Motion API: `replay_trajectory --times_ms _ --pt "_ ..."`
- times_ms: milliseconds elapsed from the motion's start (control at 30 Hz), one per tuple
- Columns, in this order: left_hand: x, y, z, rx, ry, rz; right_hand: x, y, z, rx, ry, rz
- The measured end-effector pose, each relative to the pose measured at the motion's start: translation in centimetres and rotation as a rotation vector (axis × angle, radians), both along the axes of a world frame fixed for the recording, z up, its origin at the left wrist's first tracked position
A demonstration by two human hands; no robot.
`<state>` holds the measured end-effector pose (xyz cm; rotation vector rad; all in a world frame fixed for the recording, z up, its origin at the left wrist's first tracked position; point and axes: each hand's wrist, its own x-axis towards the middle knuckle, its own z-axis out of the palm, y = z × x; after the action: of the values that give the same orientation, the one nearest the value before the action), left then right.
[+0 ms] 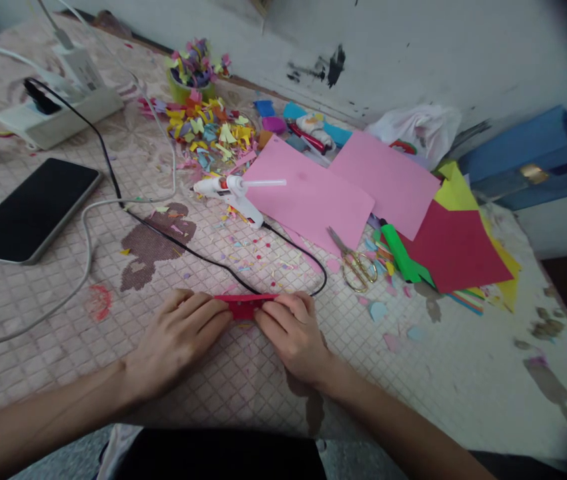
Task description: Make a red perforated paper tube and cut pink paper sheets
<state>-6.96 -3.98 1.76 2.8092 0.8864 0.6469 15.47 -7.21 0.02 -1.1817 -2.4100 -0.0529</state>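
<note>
Head view: I see both hands at the near edge of the table [258, 360], working one red strip [243, 311]. Left hand [183, 332] has fingers curled, closed on the strip's left end. Right hand [291, 330] likewise, fingers bent, pinching the right end. Middle of strip shows between them, small spots on it; thumbs hidden from me, can't tell their placement. Black cord [183, 247] passes just beyond the strip; I can't tell if it touches. Glue gun [236, 199] lies farther off, nozzle left. Scissors [357, 265] right of it, near the pink sheets [308, 190]. Phone [31, 210] far left.
</note>
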Motion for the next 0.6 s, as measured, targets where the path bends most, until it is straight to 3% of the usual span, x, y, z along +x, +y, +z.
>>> replay_trajectory --times_ms 233,600 --pt "-0.09 -0.4 -0.72 0.032 -0.01 0.031 0.14 -0.1 -0.27 0.059 0.051 -0.038" --pt "0.19 0.35 -0.05 0.094 0.047 -0.039 0.22 -0.03 -0.24 -0.022 0.036 0.001"
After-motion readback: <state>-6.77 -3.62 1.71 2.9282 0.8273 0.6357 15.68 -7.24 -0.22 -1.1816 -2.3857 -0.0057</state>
